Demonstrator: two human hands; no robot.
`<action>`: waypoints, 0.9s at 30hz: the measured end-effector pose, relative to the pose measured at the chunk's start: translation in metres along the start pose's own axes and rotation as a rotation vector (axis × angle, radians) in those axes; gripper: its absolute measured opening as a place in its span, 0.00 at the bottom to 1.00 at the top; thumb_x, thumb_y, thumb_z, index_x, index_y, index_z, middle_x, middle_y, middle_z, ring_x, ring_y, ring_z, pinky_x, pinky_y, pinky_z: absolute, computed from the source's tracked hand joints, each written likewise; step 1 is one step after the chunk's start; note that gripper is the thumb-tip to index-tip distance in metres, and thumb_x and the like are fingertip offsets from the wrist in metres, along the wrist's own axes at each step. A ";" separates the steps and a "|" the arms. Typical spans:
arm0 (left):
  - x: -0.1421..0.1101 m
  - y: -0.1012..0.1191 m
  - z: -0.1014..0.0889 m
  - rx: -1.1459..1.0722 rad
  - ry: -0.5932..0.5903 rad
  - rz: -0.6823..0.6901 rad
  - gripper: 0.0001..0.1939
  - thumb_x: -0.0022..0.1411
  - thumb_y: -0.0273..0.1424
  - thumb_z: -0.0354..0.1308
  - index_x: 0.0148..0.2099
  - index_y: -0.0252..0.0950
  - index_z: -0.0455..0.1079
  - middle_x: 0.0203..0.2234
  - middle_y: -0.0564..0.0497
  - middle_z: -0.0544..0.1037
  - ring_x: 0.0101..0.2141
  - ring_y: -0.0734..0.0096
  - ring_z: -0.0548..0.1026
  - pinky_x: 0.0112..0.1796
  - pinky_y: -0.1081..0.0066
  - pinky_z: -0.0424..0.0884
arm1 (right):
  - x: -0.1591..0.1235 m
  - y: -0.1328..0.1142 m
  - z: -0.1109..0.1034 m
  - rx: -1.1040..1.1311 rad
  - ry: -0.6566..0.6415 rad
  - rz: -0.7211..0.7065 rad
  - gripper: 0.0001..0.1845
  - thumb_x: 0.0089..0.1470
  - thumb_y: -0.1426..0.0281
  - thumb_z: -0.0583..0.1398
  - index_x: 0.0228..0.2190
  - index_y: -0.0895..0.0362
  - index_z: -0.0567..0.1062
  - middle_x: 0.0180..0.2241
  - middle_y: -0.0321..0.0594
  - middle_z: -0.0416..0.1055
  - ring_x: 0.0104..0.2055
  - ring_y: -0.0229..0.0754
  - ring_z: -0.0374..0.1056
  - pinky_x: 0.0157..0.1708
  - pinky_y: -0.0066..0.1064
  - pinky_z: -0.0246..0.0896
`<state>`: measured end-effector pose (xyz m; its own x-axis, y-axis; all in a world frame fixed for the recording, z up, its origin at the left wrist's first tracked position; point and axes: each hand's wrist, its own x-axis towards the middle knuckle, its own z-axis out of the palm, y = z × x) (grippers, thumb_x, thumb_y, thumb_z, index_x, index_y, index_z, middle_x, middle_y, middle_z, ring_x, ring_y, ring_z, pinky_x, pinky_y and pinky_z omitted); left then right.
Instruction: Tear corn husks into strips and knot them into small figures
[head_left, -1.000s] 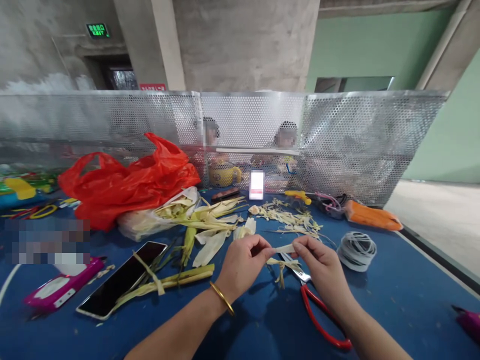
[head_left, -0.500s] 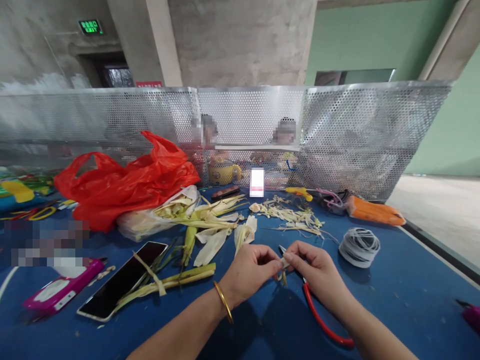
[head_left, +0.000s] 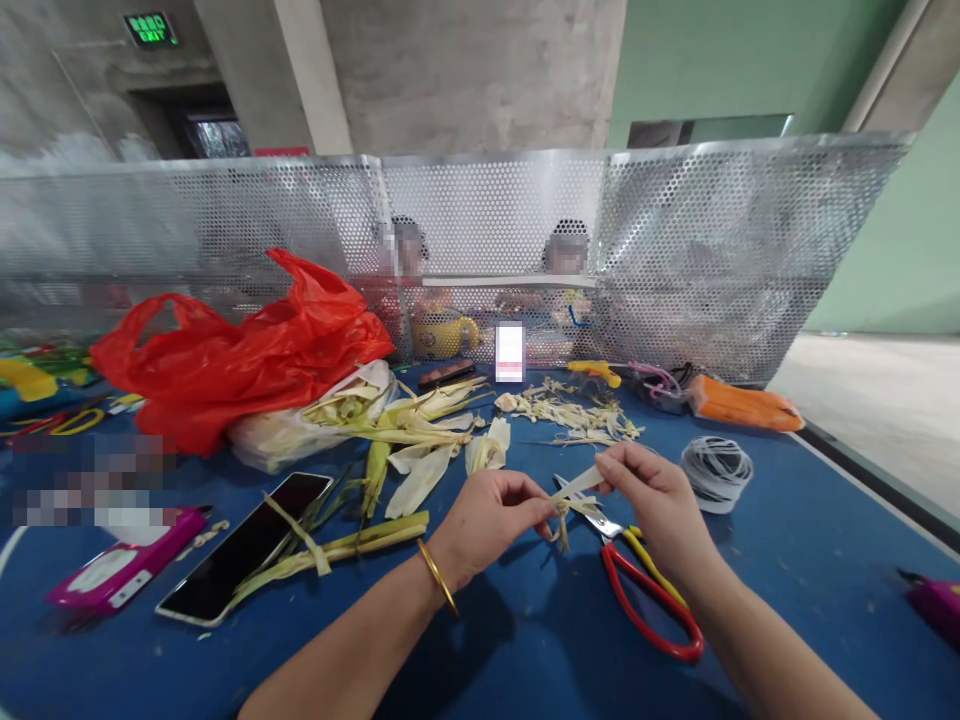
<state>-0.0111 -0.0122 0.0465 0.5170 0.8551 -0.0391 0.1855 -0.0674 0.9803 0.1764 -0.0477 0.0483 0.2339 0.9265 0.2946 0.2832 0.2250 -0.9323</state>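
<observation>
Between my hands a pale strip of corn husk (head_left: 579, 486) is stretched at a slant. My left hand (head_left: 491, 520), with a gold bangle at the wrist, pinches a small bundle of husk pieces (head_left: 562, 520) from which short ends hang down. The strip's upper right end is pinched between thumb and fingertips of my right hand (head_left: 656, 500). Beneath the strip and my right hand lie scissors (head_left: 611, 530) with one red and one yellow handle; the right hand hides part of them. A ball of white-grey string (head_left: 716, 475) stands right of that hand.
Husk leaves (head_left: 420, 480) and a heap of husk shreds (head_left: 577, 415) lie beyond my hands. To the left are a black-screened phone (head_left: 247, 550), a purple device (head_left: 131, 575) and a red plastic bag (head_left: 247, 350). A perforated metal screen (head_left: 487, 220) closes the far side, people behind it.
My right hand has moved right and up from the left, drawing the husk strip out between them. More of the scissors shows, including the yellow handle. The view has shifted slightly.
</observation>
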 end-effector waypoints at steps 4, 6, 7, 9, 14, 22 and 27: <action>0.001 -0.002 0.000 -0.015 0.033 0.032 0.10 0.53 0.36 0.59 0.27 0.36 0.74 0.19 0.53 0.76 0.24 0.73 0.72 0.30 0.74 0.66 | 0.004 0.003 -0.005 0.042 0.083 0.027 0.19 0.49 0.56 0.62 0.17 0.56 0.69 0.17 0.35 0.65 0.24 0.38 0.61 0.29 0.30 0.59; 0.003 -0.002 -0.004 -0.025 0.095 0.052 0.14 0.56 0.41 0.57 0.29 0.36 0.75 0.21 0.52 0.77 0.21 0.76 0.68 0.26 0.75 0.64 | 0.010 0.010 -0.011 0.121 0.154 0.053 0.18 0.45 0.55 0.64 0.19 0.55 0.70 0.17 0.34 0.65 0.23 0.38 0.62 0.28 0.30 0.61; 0.005 -0.002 -0.008 -0.042 0.146 0.059 0.16 0.57 0.43 0.56 0.31 0.35 0.76 0.22 0.51 0.77 0.19 0.78 0.65 0.23 0.75 0.61 | 0.014 0.015 -0.014 0.180 0.204 0.075 0.17 0.43 0.55 0.66 0.21 0.55 0.71 0.18 0.34 0.66 0.23 0.38 0.63 0.27 0.31 0.63; 0.009 0.001 -0.018 -0.097 0.267 0.081 0.18 0.57 0.44 0.56 0.34 0.34 0.75 0.25 0.50 0.78 0.17 0.81 0.59 0.19 0.76 0.55 | 0.023 0.026 -0.020 0.292 0.320 0.121 0.20 0.36 0.55 0.69 0.26 0.55 0.72 0.22 0.36 0.71 0.24 0.40 0.68 0.28 0.34 0.67; 0.013 0.008 -0.065 -0.198 0.554 0.222 0.14 0.53 0.39 0.59 0.34 0.32 0.75 0.24 0.50 0.75 0.17 0.83 0.58 0.19 0.78 0.53 | 0.034 0.044 -0.022 0.243 0.302 0.322 0.26 0.35 0.55 0.68 0.35 0.56 0.71 0.40 0.49 0.77 0.40 0.54 0.75 0.40 0.43 0.70; -0.010 0.002 -0.136 0.242 0.696 0.202 0.12 0.53 0.40 0.59 0.32 0.35 0.75 0.24 0.51 0.77 0.20 0.76 0.65 0.23 0.74 0.61 | 0.032 0.047 -0.011 -0.261 0.071 0.209 0.27 0.40 0.55 0.60 0.40 0.59 0.72 0.28 0.44 0.79 0.37 0.56 0.76 0.42 0.44 0.67; -0.014 -0.007 -0.145 0.463 0.699 0.129 0.10 0.54 0.36 0.57 0.32 0.37 0.77 0.25 0.49 0.79 0.22 0.69 0.70 0.27 0.69 0.64 | 0.032 0.049 -0.013 -0.427 0.054 0.127 0.25 0.42 0.53 0.57 0.39 0.57 0.73 0.25 0.43 0.78 0.35 0.55 0.75 0.36 0.41 0.66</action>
<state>-0.1410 0.0506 0.0685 -0.0498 0.9371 0.3454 0.5624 -0.2594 0.7851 0.2098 -0.0108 0.0149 0.3364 0.9192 0.2046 0.6049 -0.0444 -0.7951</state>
